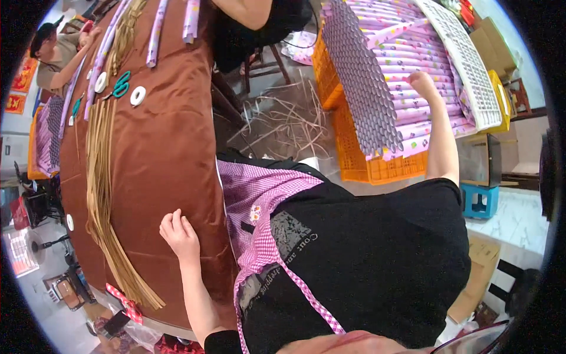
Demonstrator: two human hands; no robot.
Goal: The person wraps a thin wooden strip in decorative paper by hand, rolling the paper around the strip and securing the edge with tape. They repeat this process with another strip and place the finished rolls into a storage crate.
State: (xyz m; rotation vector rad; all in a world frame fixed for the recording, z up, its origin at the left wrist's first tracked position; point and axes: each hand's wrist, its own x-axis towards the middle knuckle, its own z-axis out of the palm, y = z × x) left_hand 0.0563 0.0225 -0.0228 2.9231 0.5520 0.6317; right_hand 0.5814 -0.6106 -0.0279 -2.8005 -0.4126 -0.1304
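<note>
My left hand (180,234) rests on the brown cloth (159,171) of the table, fingers loosely stretched and nothing in them. To its left lies a long bundle of thin tan strips (100,177). My right hand (423,85) reaches out over a large stack of pink patterned tubes (418,62) at the right. Its fingers are curled down on one tube in the stack; the fingertips are partly hidden. The round open ends of the stacked tubes face left.
Orange crates (368,153) hold the stack, with a white plastic basket (463,65) along its right side. Teal scissors (121,85) and a white tape roll (138,95) lie on the table. Loose strips (289,118) litter the floor. Another person (56,56) works at the far left.
</note>
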